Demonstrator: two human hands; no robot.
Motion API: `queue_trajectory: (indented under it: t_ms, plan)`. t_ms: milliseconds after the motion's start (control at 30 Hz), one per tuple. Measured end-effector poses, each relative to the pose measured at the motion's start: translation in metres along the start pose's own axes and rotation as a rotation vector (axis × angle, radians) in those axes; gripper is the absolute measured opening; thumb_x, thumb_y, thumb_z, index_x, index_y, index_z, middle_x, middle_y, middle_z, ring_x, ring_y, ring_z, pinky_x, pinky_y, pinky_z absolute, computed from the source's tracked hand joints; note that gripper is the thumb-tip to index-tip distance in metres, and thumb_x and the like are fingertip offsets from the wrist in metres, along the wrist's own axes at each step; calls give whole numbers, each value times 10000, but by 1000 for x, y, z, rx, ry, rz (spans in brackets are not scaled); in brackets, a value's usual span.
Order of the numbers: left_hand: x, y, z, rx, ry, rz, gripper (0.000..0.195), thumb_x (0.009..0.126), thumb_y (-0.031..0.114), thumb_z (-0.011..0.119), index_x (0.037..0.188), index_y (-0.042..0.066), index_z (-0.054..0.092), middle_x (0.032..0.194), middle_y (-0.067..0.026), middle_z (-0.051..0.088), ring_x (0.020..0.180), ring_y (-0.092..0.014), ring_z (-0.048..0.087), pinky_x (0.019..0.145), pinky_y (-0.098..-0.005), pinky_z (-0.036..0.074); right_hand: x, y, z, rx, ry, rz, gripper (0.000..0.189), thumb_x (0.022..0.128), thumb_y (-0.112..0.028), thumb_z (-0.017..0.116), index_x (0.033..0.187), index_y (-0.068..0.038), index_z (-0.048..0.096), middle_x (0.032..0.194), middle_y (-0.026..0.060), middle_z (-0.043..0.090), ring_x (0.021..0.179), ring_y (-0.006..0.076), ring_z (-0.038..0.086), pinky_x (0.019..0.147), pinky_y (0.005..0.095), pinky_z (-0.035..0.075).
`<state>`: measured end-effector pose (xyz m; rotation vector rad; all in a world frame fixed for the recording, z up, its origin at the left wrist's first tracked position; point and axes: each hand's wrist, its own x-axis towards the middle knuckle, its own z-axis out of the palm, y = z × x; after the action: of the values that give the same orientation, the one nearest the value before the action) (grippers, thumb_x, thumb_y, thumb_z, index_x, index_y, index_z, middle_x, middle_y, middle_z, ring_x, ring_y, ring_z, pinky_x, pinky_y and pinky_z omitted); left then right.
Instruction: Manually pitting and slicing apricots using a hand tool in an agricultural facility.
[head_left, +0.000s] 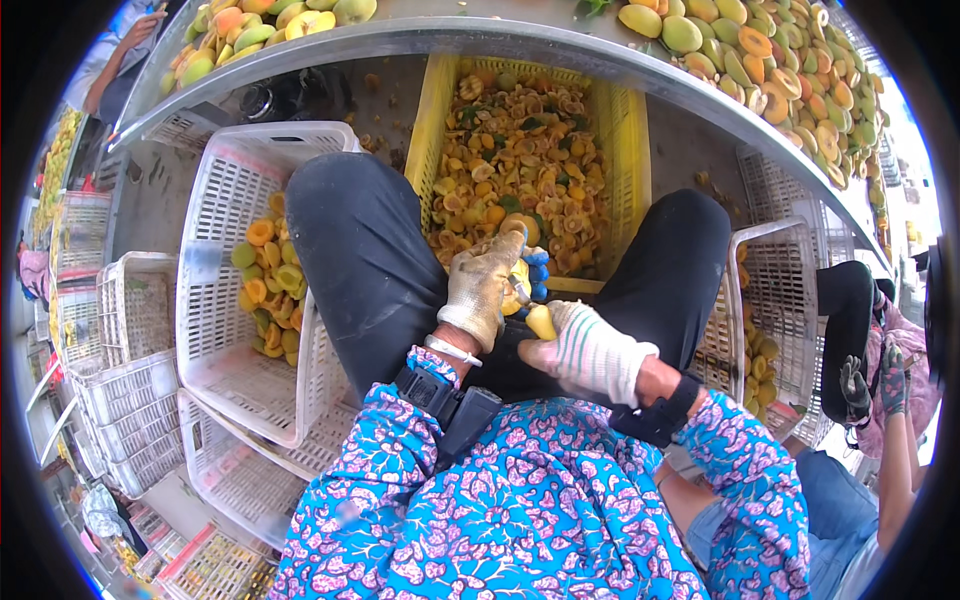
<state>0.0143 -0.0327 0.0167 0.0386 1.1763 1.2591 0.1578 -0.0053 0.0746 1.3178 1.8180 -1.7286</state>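
Observation:
In a soiled knit glove with blue on its fingers, my left hand (491, 277) holds a yellow piece of fruit (513, 298) above my lap. My right hand (589, 345), in a white glove with green stripes, is closed on a small tool with a yellow handle (541, 321). The tool's metal end touches the fruit; its exact shape is partly hidden. Just beyond both hands, between my knees, a yellow plastic crate (626, 165) holds many small cut fruit pieces (517, 161).
A metal-edged table (480, 31) bears piles of apricots (787, 67). White plastic crates with apricot halves stand at my left (225, 315) and right (795, 300). Stacked crates (131, 405) lie farther left. Co-workers sit nearby, one with gloved hands (874, 382) at the right.

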Motion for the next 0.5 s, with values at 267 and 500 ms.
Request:
queue_trajectory:
  t_ms: [267, 500]
  plan:
    - [7, 4, -4, -114, -14, 28, 346, 907, 307, 645, 1048, -8, 618, 848, -112, 675, 626, -190, 649, 520, -323, 561, -8, -24, 14, 881, -175, 171, 227, 853, -191, 670, 757, -119, 478, 551, -47, 399, 381, 67, 348, 366, 255, 268]
    - [13, -1, -15, -215, -243, 44, 524, 917, 489, 586, 1085, -7, 605, 908, -101, 667, 743, -208, 664, 634, -354, 586, -16, -27, 17, 1028, -175, 101, 289, 891, -193, 648, 707, -148, 430, 535, -66, 359, 381, 45, 286, 379, 244, 221]
